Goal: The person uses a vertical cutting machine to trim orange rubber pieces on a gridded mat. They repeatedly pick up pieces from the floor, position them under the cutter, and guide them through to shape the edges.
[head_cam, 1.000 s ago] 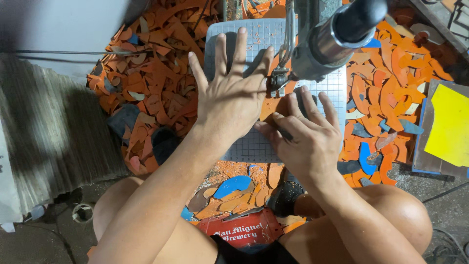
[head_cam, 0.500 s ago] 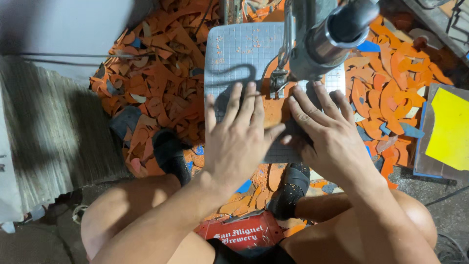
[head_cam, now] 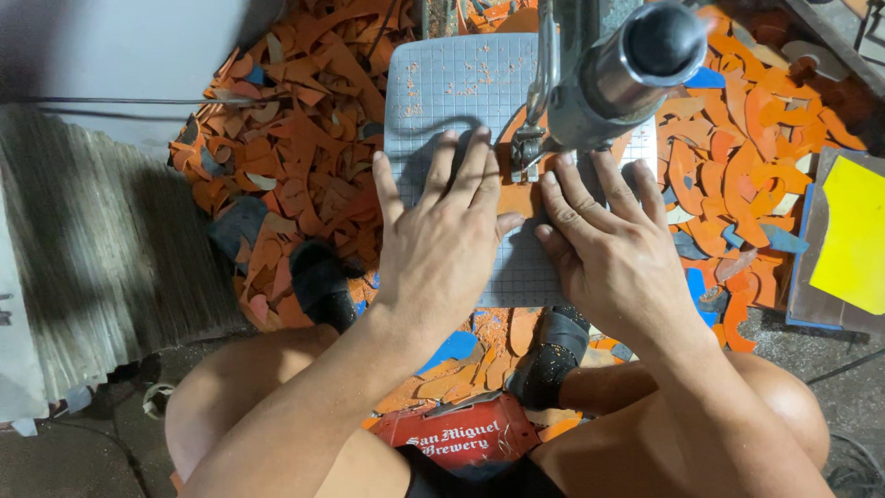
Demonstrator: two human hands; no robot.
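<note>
Left hand: the left hand [head_cam: 442, 240] lies flat, palm down, fingers spread and pointing away from the body, pressing on the orange sheet [head_cam: 518, 195]; it grips nothing.
Right hand: the right hand [head_cam: 616, 249] lies flat too, fingers fanned, just beside the left, thumbs nearly meeting; it clamps on nothing, only presses down.
Orange sheet: it sits under and between the fingertips of both hands, mostly hidden; its long axis cannot be told.
Blade: the saw's thin upright part [head_cam: 527, 157] stands just beyond the gap between the two hands, about as near to one as the other.
Surface: a grey gridded table [head_cam: 442, 88] beneath both palms, dusted with orange crumbs.
Machine arm: a grey round arm [head_cam: 627, 74] reaches over the right fingers.
Room: orange scraps [head_cam: 295, 120] cover the floor on both sides; a yellow sheet [head_cam: 853, 235] lies far right of the right hand.
</note>
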